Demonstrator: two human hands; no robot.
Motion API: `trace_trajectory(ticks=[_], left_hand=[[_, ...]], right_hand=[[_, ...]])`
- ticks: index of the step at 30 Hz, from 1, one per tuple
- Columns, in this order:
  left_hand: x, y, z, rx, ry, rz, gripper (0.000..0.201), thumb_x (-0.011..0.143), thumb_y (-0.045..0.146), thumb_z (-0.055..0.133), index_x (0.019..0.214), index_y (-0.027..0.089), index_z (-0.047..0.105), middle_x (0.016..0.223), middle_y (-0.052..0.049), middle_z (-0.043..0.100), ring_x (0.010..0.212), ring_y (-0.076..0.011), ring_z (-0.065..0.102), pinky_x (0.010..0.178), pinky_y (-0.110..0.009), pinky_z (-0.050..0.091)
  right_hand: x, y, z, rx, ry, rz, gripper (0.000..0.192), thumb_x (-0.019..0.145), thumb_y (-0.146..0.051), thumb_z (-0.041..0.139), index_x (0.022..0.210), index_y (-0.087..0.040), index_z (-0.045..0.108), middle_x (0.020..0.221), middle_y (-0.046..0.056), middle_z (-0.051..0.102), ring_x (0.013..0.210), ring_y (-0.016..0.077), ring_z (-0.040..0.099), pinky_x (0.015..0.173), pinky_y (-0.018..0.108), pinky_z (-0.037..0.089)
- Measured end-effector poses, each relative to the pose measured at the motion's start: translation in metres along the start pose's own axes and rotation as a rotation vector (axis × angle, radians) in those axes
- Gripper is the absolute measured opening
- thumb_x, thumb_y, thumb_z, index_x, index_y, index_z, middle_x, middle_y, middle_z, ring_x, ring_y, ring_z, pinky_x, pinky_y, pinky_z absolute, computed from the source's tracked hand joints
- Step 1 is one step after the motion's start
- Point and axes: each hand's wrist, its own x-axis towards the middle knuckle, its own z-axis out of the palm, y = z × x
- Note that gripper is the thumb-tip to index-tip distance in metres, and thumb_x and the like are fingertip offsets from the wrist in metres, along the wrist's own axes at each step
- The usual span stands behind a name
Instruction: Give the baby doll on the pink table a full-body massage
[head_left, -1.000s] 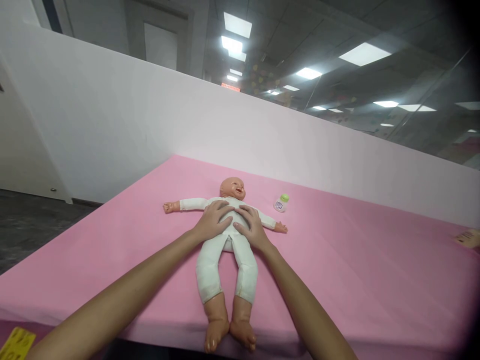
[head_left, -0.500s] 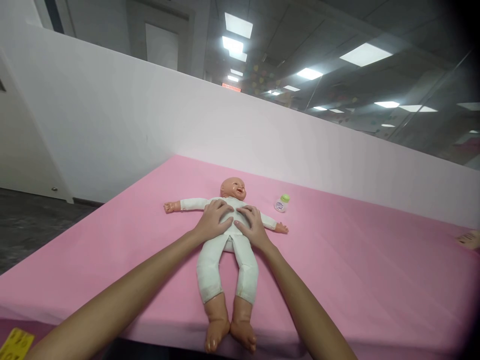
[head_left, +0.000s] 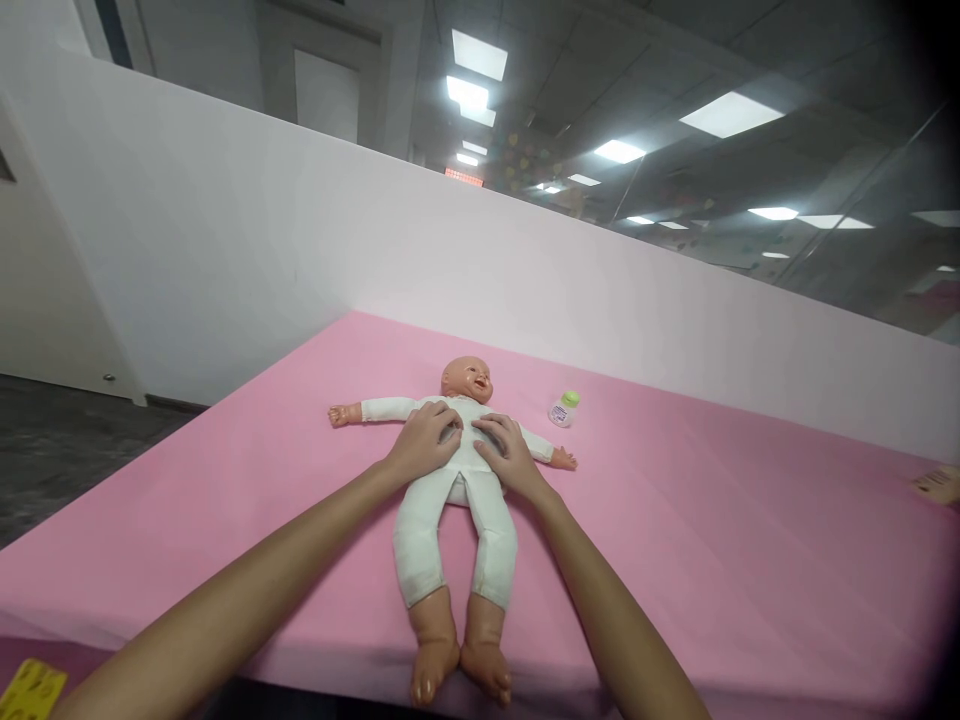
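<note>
Lower left corner: yellow sheet [head_left: 28, 688], partly cut off; centre of frame: baby doll [head_left: 456, 480] lies face-up on the pink table cover [head_left: 712, 560], arms spread, probably so the torso is reachable; left hand [head_left: 421, 445] rests flat on its chest, fingers loosely spread, gripping nothing; right hand [head_left: 508, 452] likewise on the belly; right of the head: small green-capped bottle [head_left: 562, 408], upright, apart.

Office-like indoor hall, panel ceiling lights [head_left: 729, 113] in a dark grid ceiling, glass partition [head_left: 825, 250], low white divider wall [head_left: 300, 250], grey door [head_left: 322, 95], pink padded surface [head_left: 712, 560], dark carpet floor [head_left: 67, 440]
</note>
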Motion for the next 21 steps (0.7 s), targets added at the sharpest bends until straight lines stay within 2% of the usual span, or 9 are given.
trace_trajectory(ticks=[4, 7, 11, 13, 16, 19, 21], left_hand=[[0.002, -0.003, -0.001, 0.025, 0.071, -0.065, 0.01, 0.088, 0.019, 0.052, 0.083, 0.019, 0.06, 0.086, -0.005, 0.063, 0.084, -0.0228, 0.059, 0.076, -0.035, 0.044], [0.005, -0.012, -0.006, 0.078, 0.084, -0.188, 0.011, 0.087, 0.022, 0.052, 0.077, 0.02, 0.056, 0.079, -0.004, 0.063, 0.074, -0.022, 0.057, 0.067, -0.033, 0.039], [0.009, -0.024, -0.019, 0.16, 0.046, -0.38, 0.016, 0.088, 0.029, 0.053, 0.076, 0.021, 0.057, 0.079, -0.005, 0.067, 0.074, -0.0243, 0.06, 0.063, -0.033, 0.036], [0.009, -0.028, -0.024, 0.182, -0.001, -0.447, 0.015, 0.089, 0.032, 0.053, 0.081, 0.021, 0.06, 0.086, -0.007, 0.071, 0.079, -0.0264, 0.064, 0.064, -0.033, 0.037], [0.008, -0.028, -0.025, 0.22, -0.06, -0.503, 0.02, 0.09, 0.034, 0.051, 0.101, 0.021, 0.063, 0.098, -0.01, 0.073, 0.088, -0.0299, 0.067, 0.066, -0.033, 0.04], [0.006, -0.025, -0.023, 0.256, -0.095, -0.514, 0.034, 0.092, 0.035, 0.047, 0.12, 0.021, 0.059, 0.105, -0.013, 0.073, 0.092, -0.0335, 0.068, 0.07, -0.036, 0.044], [0.006, -0.024, -0.023, 0.25, -0.115, -0.533, 0.043, 0.093, 0.038, 0.046, 0.13, 0.02, 0.055, 0.107, -0.015, 0.073, 0.095, -0.0363, 0.069, 0.072, -0.038, 0.045]], right_hand=[[0.001, 0.003, -0.001, -0.002, 0.025, -0.007, 0.028, 0.099, -0.032, 0.057, 0.122, -0.03, 0.072, 0.128, 0.008, 0.061, 0.128, 0.0256, 0.052, 0.115, 0.048, 0.041], [0.001, 0.002, -0.004, -0.013, 0.042, -0.038, 0.027, 0.098, -0.029, 0.056, 0.118, -0.029, 0.074, 0.125, 0.008, 0.064, 0.124, 0.0254, 0.056, 0.111, 0.047, 0.044], [0.002, 0.0, -0.014, -0.047, 0.036, -0.029, 0.024, 0.095, -0.029, 0.058, 0.111, -0.027, 0.075, 0.118, 0.008, 0.069, 0.11, 0.025, 0.063, 0.087, 0.038, 0.054], [0.002, -0.001, -0.02, -0.069, 0.04, 0.022, 0.024, 0.094, -0.031, 0.058, 0.11, -0.025, 0.075, 0.112, 0.007, 0.072, 0.095, 0.0228, 0.066, 0.078, 0.035, 0.053], [0.001, 0.0, -0.029, -0.118, 0.037, 0.134, 0.03, 0.096, -0.036, 0.055, 0.117, -0.024, 0.073, 0.093, 0.004, 0.075, 0.076, 0.0201, 0.065, 0.074, 0.034, 0.052], [-0.001, 0.005, -0.036, -0.174, 0.012, 0.27, 0.038, 0.099, -0.041, 0.049, 0.127, -0.026, 0.068, 0.074, 0.0, 0.072, 0.072, 0.0222, 0.067, 0.071, 0.033, 0.049], [-0.002, 0.01, -0.039, -0.201, -0.007, 0.359, 0.041, 0.099, -0.043, 0.048, 0.132, -0.027, 0.065, 0.073, 0.001, 0.072, 0.074, 0.0247, 0.069, 0.071, 0.035, 0.049]])
